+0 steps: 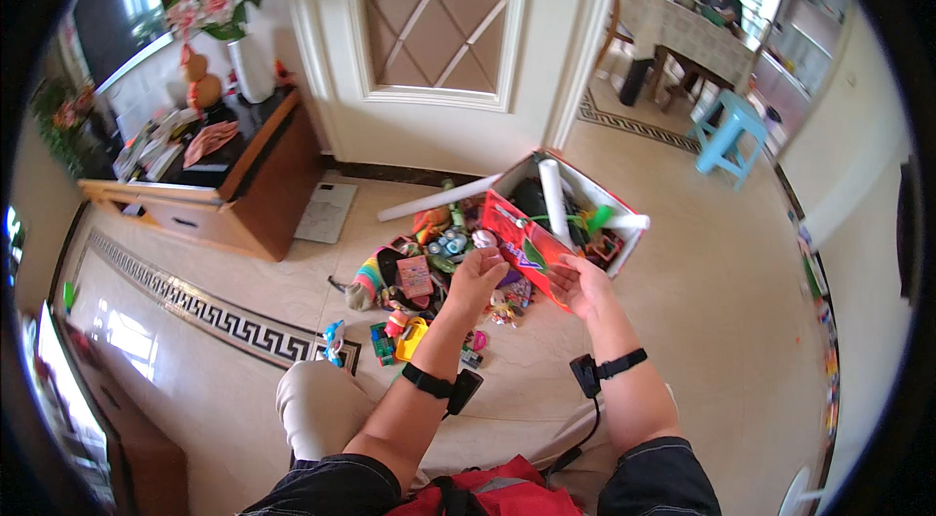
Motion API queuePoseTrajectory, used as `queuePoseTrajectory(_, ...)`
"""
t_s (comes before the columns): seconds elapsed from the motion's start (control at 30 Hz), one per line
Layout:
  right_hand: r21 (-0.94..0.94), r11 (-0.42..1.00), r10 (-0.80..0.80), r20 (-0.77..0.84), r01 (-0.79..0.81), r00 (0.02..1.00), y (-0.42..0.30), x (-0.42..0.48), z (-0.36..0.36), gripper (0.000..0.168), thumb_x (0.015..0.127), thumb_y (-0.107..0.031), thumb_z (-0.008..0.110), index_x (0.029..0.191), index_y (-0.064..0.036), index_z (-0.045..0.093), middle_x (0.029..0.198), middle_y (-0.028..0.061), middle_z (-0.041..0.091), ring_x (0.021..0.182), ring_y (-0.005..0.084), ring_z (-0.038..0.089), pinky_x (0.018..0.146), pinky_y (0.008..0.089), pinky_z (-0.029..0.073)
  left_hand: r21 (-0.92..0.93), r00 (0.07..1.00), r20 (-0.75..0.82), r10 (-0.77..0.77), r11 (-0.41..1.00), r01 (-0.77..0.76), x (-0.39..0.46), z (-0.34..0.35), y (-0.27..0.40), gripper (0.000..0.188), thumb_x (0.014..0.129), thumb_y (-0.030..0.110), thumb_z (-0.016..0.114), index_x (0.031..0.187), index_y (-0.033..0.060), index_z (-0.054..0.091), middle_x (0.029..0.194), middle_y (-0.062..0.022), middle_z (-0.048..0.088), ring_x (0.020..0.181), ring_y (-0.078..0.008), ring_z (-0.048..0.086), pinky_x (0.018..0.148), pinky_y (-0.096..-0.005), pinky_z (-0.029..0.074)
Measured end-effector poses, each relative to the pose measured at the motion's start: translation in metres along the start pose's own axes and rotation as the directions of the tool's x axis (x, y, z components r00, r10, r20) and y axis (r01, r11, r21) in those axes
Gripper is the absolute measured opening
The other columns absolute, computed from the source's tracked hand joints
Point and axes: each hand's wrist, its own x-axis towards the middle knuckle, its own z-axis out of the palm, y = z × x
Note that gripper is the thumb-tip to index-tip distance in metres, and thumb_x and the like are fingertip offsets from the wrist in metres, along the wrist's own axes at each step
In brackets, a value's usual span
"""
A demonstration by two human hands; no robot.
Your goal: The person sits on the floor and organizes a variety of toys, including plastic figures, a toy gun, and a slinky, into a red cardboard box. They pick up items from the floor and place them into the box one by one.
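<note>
My left hand (477,279) is raised above a heap of toys, its thumb and fingers near each other. Whether something small is pinched there cannot be seen. My right hand (583,287) hovers by the near side of a red cardboard box (504,223), fingers loosely curved and apart, with nothing visible in it. Inside the box are a white roll (554,198), a bright green toy part (599,218) and darker items. The heap beside it includes a pink patterned case (414,276), a rainbow-striped item (369,273) and a white round toy (484,239).
Close to my knees are a yellow plastic toy (412,340), a green block piece (382,344) and a blue-white toy (333,340). A long white tube (439,197) lies behind the heap. A wooden cabinet (270,201) stands left, a blue stool (727,139) far right. A person sits at a distant table (680,26).
</note>
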Motion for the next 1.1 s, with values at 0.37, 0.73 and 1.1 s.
queuePoseTrajectory(0.37, -0.36, 0.917, -0.139, 0.123, 0.175, 0.983, -0.018, 0.06, -0.063, 0.003, 0.082, -0.011, 0.053, 0.084, -0.008, 0.052, 0.065, 0.0038, 0.055, 0.052, 0.0163, 0.053, 0.051, 0.0312, 0.045, 0.035, 0.994, -0.106, 0.016, 0.999, -0.012, -0.053, -0.018, 0.022, 0.035, 0.088, 0.014, 0.058, 0.117, -0.0029, 0.048, 0.099, -0.0046, 0.059, 0.089, -0.0102, 0.055, 0.075, -0.0218, 0.044)
queuePoseTrajectory(0.73, -0.981, -0.194, -0.402, 0.102, 0.025, 0.91, -0.013, 0.115, -0.118, 0.052, 0.07, -0.031, 0.063, 0.11, 0.001, 0.055, 0.115, 0.0235, 0.055, 0.11, 0.0379, 0.052, 0.092, 0.0436, 0.043, -0.288, 0.965, -0.219, -0.144, 0.954, 0.078, -0.128, -0.044, 0.061, 0.027, 0.088, 0.019, 0.058, 0.113, 0.008, 0.053, 0.096, -0.0027, 0.062, 0.084, -0.0115, 0.057, 0.073, -0.0256, 0.047)
queuePoseTrajectory(1.1, -0.888, -0.459, -0.23, 0.105, -0.013, 0.968, 0.011, 0.054, -0.074, 0.032, 0.08, -0.021, 0.055, 0.103, 0.0, 0.063, 0.11, 0.0214, 0.061, 0.103, 0.0346, 0.059, 0.085, 0.0421, 0.049, -0.289, 0.915, -0.385, -0.117, 0.957, 0.001, -0.141, -0.082, 0.041, 0.025, 0.089, 0.017, 0.054, 0.111, 0.007, 0.053, 0.097, -0.0016, 0.059, 0.087, -0.0108, 0.056, 0.074, -0.0272, 0.048)
